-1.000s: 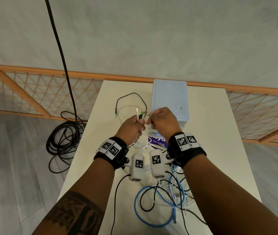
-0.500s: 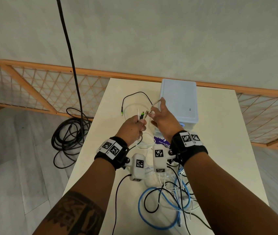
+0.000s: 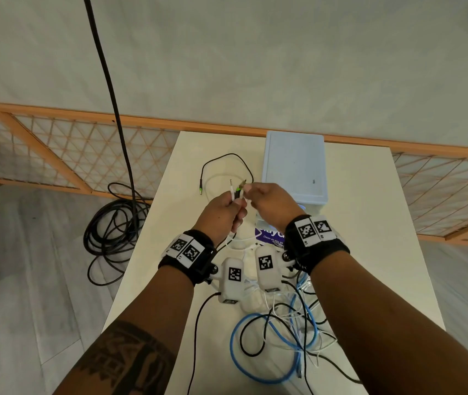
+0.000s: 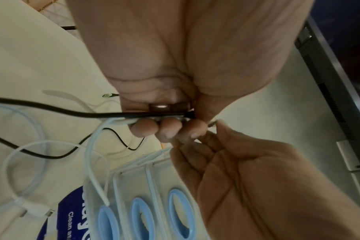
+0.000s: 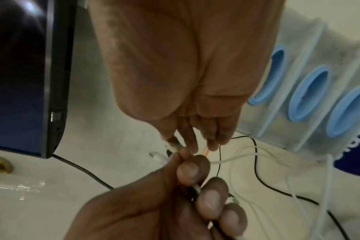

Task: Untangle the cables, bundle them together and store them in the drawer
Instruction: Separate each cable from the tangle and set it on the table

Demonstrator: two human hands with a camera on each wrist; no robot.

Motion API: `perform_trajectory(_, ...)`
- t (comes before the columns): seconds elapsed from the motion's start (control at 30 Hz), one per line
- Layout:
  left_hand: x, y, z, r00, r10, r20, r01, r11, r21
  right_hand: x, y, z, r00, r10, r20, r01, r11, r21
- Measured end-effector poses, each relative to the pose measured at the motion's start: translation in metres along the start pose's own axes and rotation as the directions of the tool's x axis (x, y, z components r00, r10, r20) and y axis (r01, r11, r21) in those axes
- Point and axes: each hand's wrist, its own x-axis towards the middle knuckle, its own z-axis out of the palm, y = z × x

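Observation:
Over the middle of the table my left hand [image 3: 237, 205] grips a bunch of cable ends [image 3: 237, 189], black and white, whose plugs stick up out of the fist. In the left wrist view its curled fingers [image 4: 154, 128] wrap a black cable [image 4: 72, 112] and a white one. My right hand [image 3: 249, 192] is right beside it and pinches a white cable end [image 5: 172, 147] at the top of the bunch. A tangle of blue, black and white cables [image 3: 278, 337] lies near the front edge. The pale blue drawer unit [image 3: 295, 166] stands behind my hands, its drawers closed.
A black cable loop with a green tip [image 3: 200, 191] lies on the table [image 3: 369, 223] left of the drawer unit. A purple-labelled packet [image 3: 269, 235] lies under my right wrist. Thick black cable coils [image 3: 113, 223] lie on the floor to the left. A dark screen [image 5: 21, 65] shows in the right wrist view.
Half a second ago my right hand reached out toward the drawer unit with a cable end. It has come back to the bunch in my left hand, which stayed put.

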Motion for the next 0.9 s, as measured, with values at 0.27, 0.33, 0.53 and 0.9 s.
perform_trajectory(0.27, 0.003, -0.008, -0.005, 0.995, 0.074, -0.061, -0.071, 0.996, 0.05, -0.004, 0.0, 0.005, 0.98, 0.002, -0.201, -0.001, 1.0, 0.008)
perform_trajectory(0.33, 0.005, -0.01, -0.007, 0.994, 0.106, -0.027, -0.101, 0.983, 0.15, -0.008, 0.0, 0.006, 0.991, -0.012, -0.13, 0.021, 0.998, 0.065)
perform_trajectory(0.53, 0.004, -0.013, 0.0, 0.999, 0.037, 0.037, -0.048, 0.937, 0.345, -0.01, 0.008, 0.003, 0.995, -0.06, -0.086, 0.069, 0.992, 0.109)
perform_trajectory(0.9, 0.0, 0.018, -0.008, 0.835, 0.439, -0.331, -0.079, 0.692, 0.718, -0.036, 0.066, -0.023, 0.951, 0.231, -0.204, -0.166, 0.942, 0.292)
